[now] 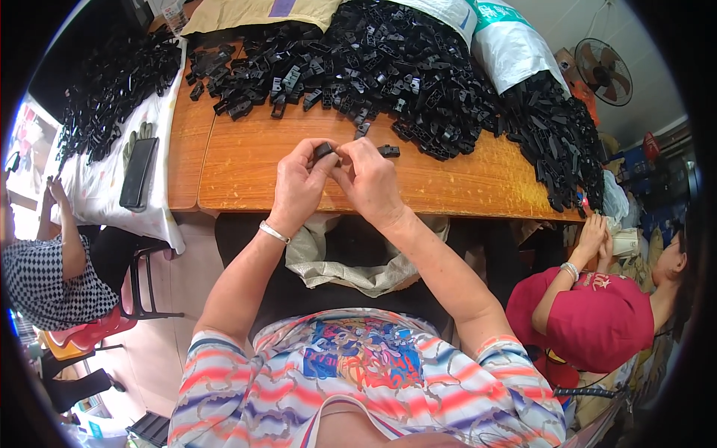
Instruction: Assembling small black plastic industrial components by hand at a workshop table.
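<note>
A: Looking at the big wooden table (246,168), what do you see first?

B: A huge pile of black plastic pieces (418,75) along the far side of the table. There are too many to count. A second, smaller heap of black pieces (112,82) lies on the white cloth (97,187) to the left of the table.

A: Are there any bags?

B: Two white sacks (508,48) sit at the far right end of the table. I cannot tell what is in them. One grey bag (351,269) hangs just under the near edge of the table. I cannot see inside it.

A: Who else is near the table?

B: One person in a red shirt (590,313) sits at its right end. One person in a checked shirt (45,276) sits past its left side. One dark phone (138,173) lies on the white cloth.

A: And the two hands?

B: The left hand (299,183) and the right hand (370,179) meet over the near part of the table. Both pinch one small black piece (323,151) with curled fingertips.

A: Which way does it lie?

B: Its long side runs left to right, from one hand to the other. Which end is which is too small to tell.

A: Anything smaller close by?

B: Two loose black pieces (388,150) rest on the table just past the right hand.
</note>
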`<state>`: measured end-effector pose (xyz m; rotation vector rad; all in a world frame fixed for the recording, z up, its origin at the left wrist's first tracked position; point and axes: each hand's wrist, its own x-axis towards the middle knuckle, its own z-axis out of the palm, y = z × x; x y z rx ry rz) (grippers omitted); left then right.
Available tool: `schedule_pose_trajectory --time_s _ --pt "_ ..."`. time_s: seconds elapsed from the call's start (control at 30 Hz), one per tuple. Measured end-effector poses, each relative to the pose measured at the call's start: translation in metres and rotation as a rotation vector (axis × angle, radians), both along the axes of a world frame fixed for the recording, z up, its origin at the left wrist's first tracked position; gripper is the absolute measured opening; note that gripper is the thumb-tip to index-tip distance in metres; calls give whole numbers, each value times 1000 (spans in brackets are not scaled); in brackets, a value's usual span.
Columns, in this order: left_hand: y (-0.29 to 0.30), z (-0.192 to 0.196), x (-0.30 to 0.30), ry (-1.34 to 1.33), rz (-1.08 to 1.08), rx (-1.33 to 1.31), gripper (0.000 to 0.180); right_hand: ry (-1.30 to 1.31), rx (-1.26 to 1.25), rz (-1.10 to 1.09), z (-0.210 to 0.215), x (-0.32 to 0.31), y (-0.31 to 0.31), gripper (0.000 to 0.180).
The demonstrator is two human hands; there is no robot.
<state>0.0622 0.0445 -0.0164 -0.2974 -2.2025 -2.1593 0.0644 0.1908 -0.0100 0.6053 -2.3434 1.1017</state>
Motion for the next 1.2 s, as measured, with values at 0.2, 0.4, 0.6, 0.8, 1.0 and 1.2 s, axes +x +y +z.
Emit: schedule_pose_trajectory --time_s 0.2,0.4,0.6,0.8,1.0,1.2 --pt "-10 2 32 -74 -175 -193 21 -391 74 276 7 0 44 22" --pt "-29 0 15 183 -7 -357 31 -226 247 -92 2 -20 74 15" --pt "-66 -28 -85 299 523 -683 31 -174 637 -63 -9 -40 72 25" --pt "-62 -28 -114 197 485 -889 36 -190 307 42 -1 -36 60 24" --pt "-63 -31 -103 47 321 -259 34 -372 80 171 13 -20 42 18" --pt "-40 -6 -39 -490 -256 697 33 -337 -289 343 37 -13 29 17"
